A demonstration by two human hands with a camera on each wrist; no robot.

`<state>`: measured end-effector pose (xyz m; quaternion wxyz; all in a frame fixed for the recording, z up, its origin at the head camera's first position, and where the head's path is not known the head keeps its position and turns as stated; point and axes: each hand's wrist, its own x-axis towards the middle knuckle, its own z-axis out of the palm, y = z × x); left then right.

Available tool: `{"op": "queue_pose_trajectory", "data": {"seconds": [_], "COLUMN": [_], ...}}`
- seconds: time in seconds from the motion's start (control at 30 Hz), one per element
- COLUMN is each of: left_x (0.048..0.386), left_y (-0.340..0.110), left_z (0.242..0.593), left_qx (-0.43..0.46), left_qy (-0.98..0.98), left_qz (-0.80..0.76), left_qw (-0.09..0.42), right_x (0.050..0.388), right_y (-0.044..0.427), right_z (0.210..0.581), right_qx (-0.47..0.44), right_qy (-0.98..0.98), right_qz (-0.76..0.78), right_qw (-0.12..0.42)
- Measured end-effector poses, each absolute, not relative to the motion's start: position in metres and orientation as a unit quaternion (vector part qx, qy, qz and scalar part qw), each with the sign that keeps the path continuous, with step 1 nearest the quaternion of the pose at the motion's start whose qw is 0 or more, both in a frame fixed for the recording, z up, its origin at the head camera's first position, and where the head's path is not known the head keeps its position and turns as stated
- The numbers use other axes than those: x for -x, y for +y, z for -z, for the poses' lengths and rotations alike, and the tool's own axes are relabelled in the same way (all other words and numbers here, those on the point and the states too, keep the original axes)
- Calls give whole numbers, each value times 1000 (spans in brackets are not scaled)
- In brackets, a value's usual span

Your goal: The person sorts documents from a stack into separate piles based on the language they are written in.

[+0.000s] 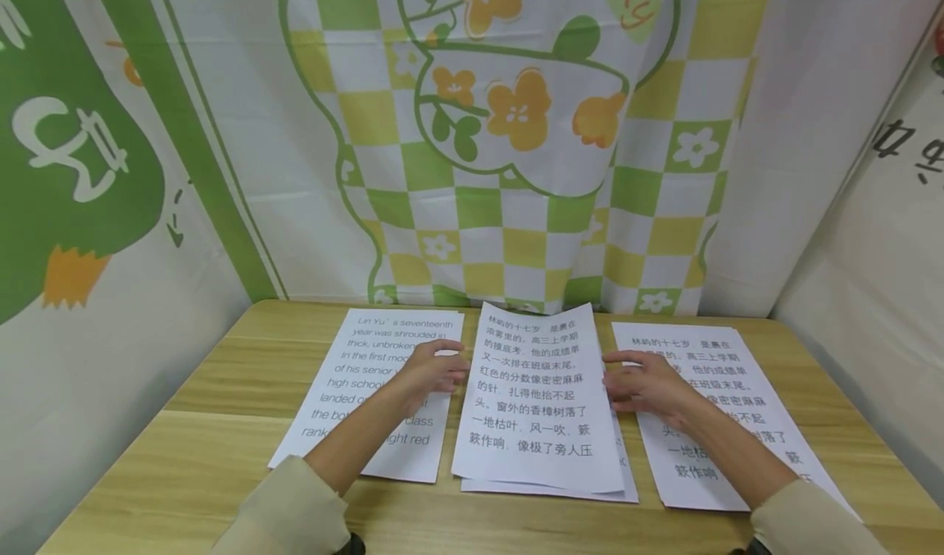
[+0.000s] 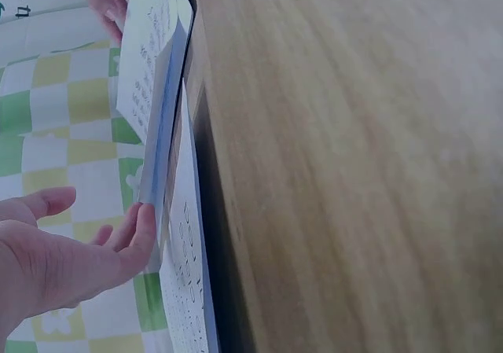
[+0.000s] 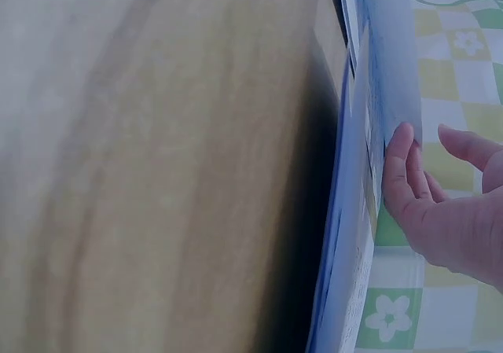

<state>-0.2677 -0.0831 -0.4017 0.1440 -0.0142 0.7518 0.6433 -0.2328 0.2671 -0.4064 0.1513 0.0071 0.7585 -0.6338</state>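
Observation:
A printed sheet of paper [image 1: 531,399] with Chinese text lies raised and slightly curved over other sheets [image 1: 627,489] in the middle of the table. My left hand [image 1: 435,375] is at its left edge. In the left wrist view, the left fingertips [image 2: 143,219] touch the sheet's edge while the thumb stands apart. On the opposite side, my right hand [image 1: 642,383] is at the right edge. The right wrist view shows the right fingertips [image 3: 401,137] against the paper, with the thumb held away from it.
On the left lies a stack of sheets [image 1: 369,350] with English text, partly under my left forearm. Another stack [image 1: 737,424], printed in Chinese, lies on the right beneath my right forearm. A patterned curtain [image 1: 487,211] hangs behind the wooden table [image 1: 199,424].

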Motion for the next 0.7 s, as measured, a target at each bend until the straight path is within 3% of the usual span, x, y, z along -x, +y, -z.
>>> {"op": "queue_pose_trajectory", "data": {"seconds": [0.7], "left_x": [277], "left_y": [-62], "left_z": [409], "left_qx": [18], "left_qy": [749], "left_qz": [-643], "left_qw": [160], "right_x": [233], "right_y": [259], "right_z": [409], "right_qx": [-30], "right_qy": [782], "right_qz": [609], "right_qw": [133]}}
